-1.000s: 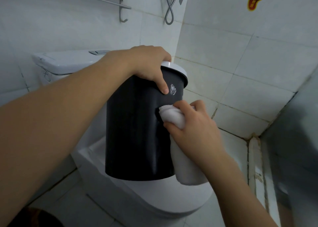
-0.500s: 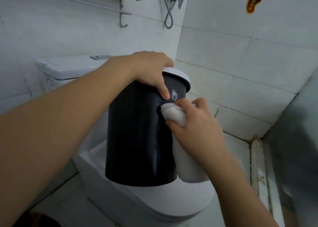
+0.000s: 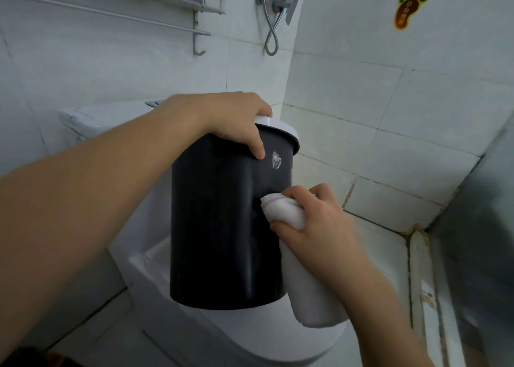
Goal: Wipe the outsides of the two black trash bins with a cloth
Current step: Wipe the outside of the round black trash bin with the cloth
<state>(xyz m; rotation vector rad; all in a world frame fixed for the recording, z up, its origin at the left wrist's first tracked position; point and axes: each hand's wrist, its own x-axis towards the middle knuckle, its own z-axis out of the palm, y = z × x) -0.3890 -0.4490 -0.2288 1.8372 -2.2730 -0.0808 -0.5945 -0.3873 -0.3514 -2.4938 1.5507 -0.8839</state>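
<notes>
From the head view, your left hand (image 3: 236,121) clamped the white rim of the round black plastic trash bin (image 3: 222,222), steadying it above the white ceramic toilet (image 3: 306,344) so your right hand (image 3: 319,227), gripping the folded white cloth (image 3: 283,210), could press against its side.

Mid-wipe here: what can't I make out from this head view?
- Far side of the bin: faces away from the camera.
- Bin's top: left hand covers much of the white lid.
- Cloth contact patch: hidden by right hand.
- Second bin: not identifiable; only a dark shape cut off at the bottom-left edge.
</notes>
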